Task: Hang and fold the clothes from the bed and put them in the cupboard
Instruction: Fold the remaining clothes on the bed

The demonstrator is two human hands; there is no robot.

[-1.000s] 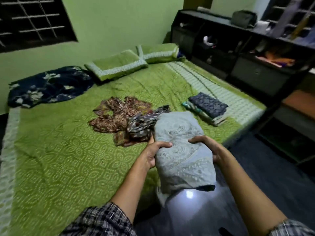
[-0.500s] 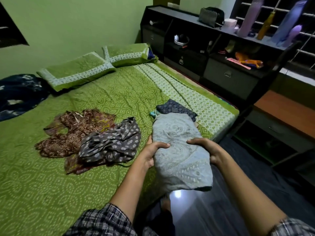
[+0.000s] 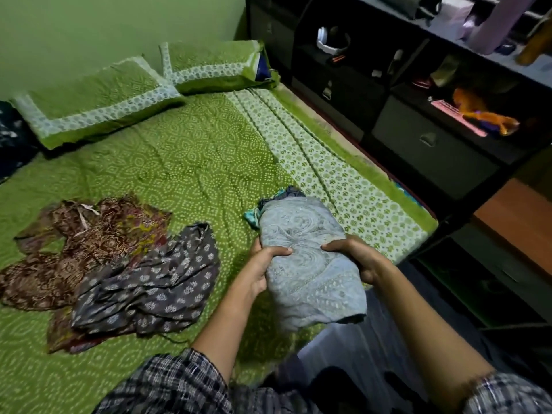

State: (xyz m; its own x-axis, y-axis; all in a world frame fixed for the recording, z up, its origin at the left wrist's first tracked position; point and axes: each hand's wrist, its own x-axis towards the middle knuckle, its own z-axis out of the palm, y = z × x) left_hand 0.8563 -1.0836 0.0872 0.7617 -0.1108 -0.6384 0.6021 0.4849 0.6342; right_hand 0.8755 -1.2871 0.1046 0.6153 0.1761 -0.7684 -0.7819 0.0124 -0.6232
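Left hand [image 3: 260, 270] and right hand [image 3: 355, 258] grip opposite sides of the folded pale blue garment [image 3: 307, 264], fingers curled over its top to keep the folds together, held above the bed [image 3: 185, 162] edge, apparently heading onto the folded stack [image 3: 291, 192] behind it.

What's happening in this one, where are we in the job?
A person stands at the side of the bed and grips a folded pale blue garment with the left hand and the right hand, one on each side. Its far end covers a small stack of folded clothes near the bed's edge. A grey floral garment and a brown patterned garment lie crumpled on the bed, not yet folded.
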